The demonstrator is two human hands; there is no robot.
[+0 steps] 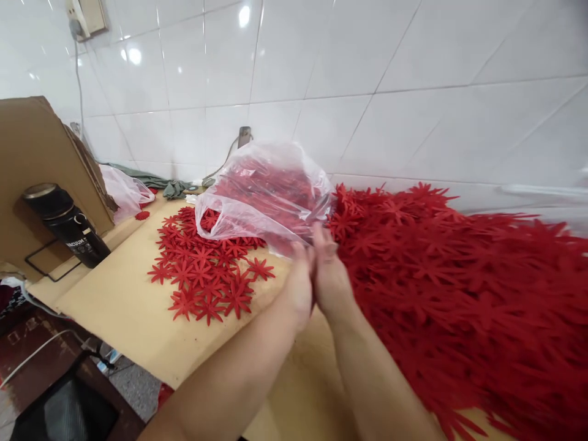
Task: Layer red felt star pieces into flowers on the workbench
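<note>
My left hand (297, 288) and my right hand (331, 277) are pressed together over the tan board (119, 306), both gripping the lower edge of a clear plastic bag (261, 190). The bag is lifted and tilted, full of red star-shaped felt cut-outs. Under and left of it, a flat patch of red cut-outs (202, 269) lies spread on the board. To the right, a large heap of the same red cut-outs (463, 275) covers the surface up to the white tiled wall.
A black vacuum flask (68, 226) stands at the left, in front of a leaning cardboard sheet (32, 153). Another clear bag (124, 193) and green cloth (172, 187) lie at the back left. A dark chair (64, 410) sits below the board's edge.
</note>
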